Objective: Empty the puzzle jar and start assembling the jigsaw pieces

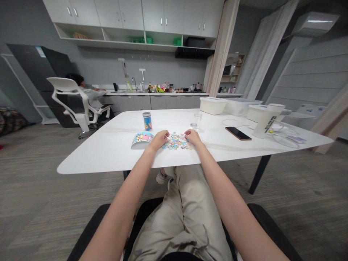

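A loose pile of small, multicoloured jigsaw puzzle pieces (176, 142) lies on the white table in front of me. At the pile's left edge is my left hand (160, 140), its fingers curled together near the pieces. My right hand (194, 137) is at the right edge, fingers bent and fingertips close together over the pieces. Whatever either hand pinches is too small to make out. Just left of my left hand, a curved picture sheet (142, 137) with cartoon figures stands arched on the table. Behind it is an upright blue can (147, 121) with a grey lid.
A clear container (197, 120) stands beyond my right hand. Farther right are a dark phone (238, 133), a white tumbler (265, 123), cables and storage boxes (213, 105). The table's near edge (108, 172) runs above my lap. Someone sits by a white chair (66, 90) at the back left.
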